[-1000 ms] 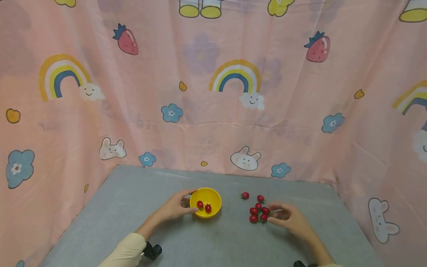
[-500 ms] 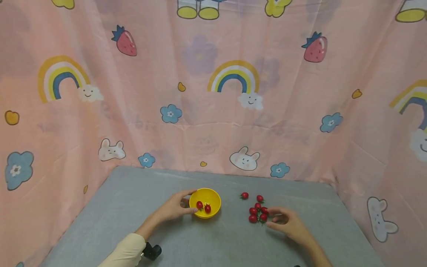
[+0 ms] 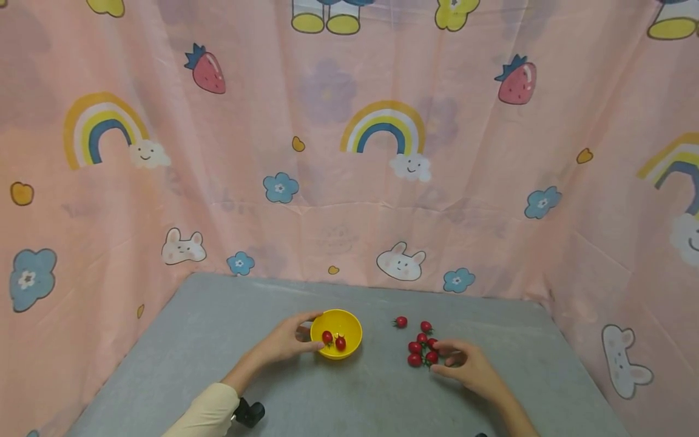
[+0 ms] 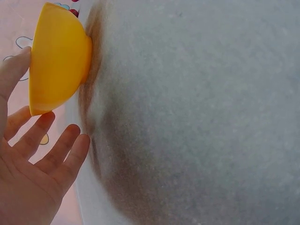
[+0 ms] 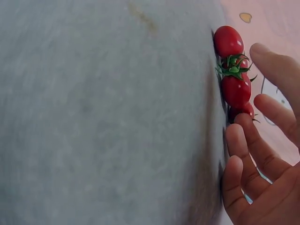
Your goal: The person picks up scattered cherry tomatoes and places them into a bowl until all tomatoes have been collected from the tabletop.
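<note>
A yellow bowl (image 3: pixel 349 340) stands on the grey table, two cherry tomatoes (image 3: pixel 341 343) inside it. My left hand (image 3: pixel 286 338) holds the bowl from its left side, thumb near the front rim and fingers at the back. In the left wrist view the thumb and index fingertip meet the rim of the bowl (image 4: pixel 61 61), while the other fingers are spread. To the right lies a cluster of red cherry tomatoes (image 3: pixel 414 360) with green stems. My right hand (image 3: pixel 472 367) is at the cluster's right edge, thumb and fingers apart around the nearest cherry tomato (image 5: pixel 236 90).
Two more cherry tomatoes, a left one (image 3: pixel 401 321) and a right one (image 3: pixel 426 327), lie just behind the cluster. A pink patterned curtain (image 3: pixel 327 230) hangs along the back and sides of the grey table (image 3: pixel 262 297). A black wrist device (image 3: pixel 250 413) shows by the left sleeve.
My right hand has shifted slightly left, its fingertips closer over the cluster's right-hand tomatoes. The left hand and the bowl have stayed in place.
</note>
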Tool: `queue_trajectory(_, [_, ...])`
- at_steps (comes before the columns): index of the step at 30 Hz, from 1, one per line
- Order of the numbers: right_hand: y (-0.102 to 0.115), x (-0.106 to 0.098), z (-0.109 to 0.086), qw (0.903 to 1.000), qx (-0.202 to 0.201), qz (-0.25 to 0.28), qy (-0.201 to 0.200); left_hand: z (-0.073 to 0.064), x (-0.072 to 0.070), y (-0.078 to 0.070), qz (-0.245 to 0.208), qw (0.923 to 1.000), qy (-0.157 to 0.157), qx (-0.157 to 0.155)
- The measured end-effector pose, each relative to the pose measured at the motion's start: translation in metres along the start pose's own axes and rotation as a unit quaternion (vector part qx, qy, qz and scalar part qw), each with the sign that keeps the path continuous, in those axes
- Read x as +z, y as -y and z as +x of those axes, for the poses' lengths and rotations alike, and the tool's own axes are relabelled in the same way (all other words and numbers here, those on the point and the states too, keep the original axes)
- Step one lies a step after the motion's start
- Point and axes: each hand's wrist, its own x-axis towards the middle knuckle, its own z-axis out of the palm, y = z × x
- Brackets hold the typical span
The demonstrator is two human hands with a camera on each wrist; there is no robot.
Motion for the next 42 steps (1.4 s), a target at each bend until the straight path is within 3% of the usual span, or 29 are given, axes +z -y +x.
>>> queue_trajectory(9, [0.004, 0.005, 0.004, 0.9995, 0.017, -0.026, -0.001, -0.001, 0.002, 0.001, 0.004, 1.0000, -0.001, -0.006])
queue_trajectory(28, [0.002, 0.012, 0.015, 0.9978, 0.010, -0.065, -0.008, 0.000, 0.001, 0.000, 0.002, 1.0000, -0.002, -0.002])
queue_trajectory(42, [0.002, -0.004, 0.020, 0.9962, 0.026, -0.074, -0.039, 0.002, 0.002, 0.003, -0.006, 0.9999, -0.001, -0.011])
